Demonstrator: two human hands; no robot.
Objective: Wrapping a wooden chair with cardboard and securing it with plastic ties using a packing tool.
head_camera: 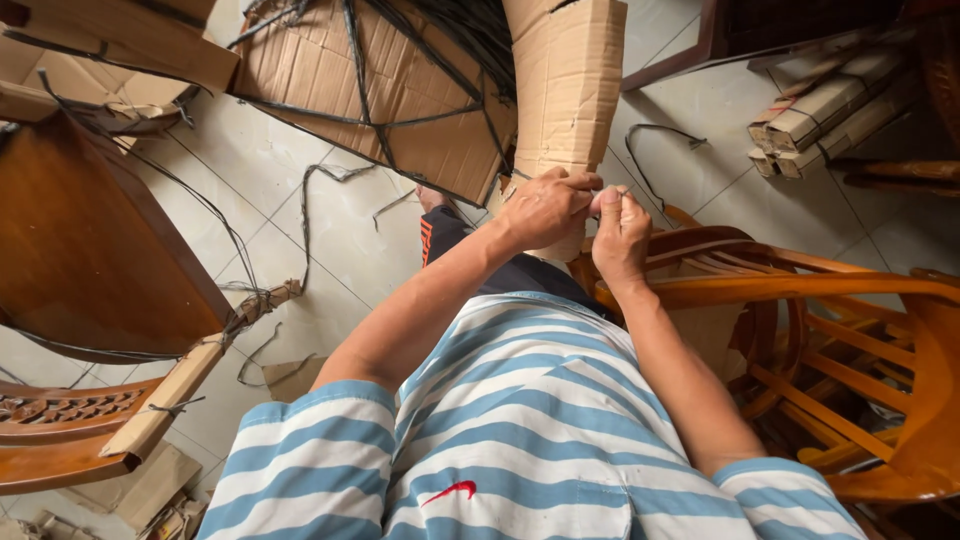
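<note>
Nearest to us is our blue-and-white striped shirt (520, 440), with both forearms reaching forward from it. Our left hand (545, 208) and right hand (620, 235) meet just above the curved top rail of a wooden chair (800, 290), fingertips almost touching each other. Both are pinched shut on the lower edge of a cardboard wrap (567, 90); what exactly sits between the right fingertips is too small to tell, though it looks like a pale scrap of the same wrapping.

The cardboard wrap is a long folded piece, standing nearly upright from our hands. Its long axis runs away from us, up the view, with the far end tilted slightly to the right and cut off by the edge of the view. Its near end sits at the chair rail, right where our hands grip it.

The chair lies to the right, orange-brown, its slats fanning out toward the lower right. To the left we see a dark wooden panel (90, 240) and a carved wooden piece (60, 420) edged with a cardboard strip (180, 385).

Farther off, on the white tiled floor (330, 240), lie flattened cardboard sheets (390, 90) crossed by black straps (360, 70), and loose strap ends. At the far right rests a bundle of cardboard-wrapped pieces (830, 110).
</note>
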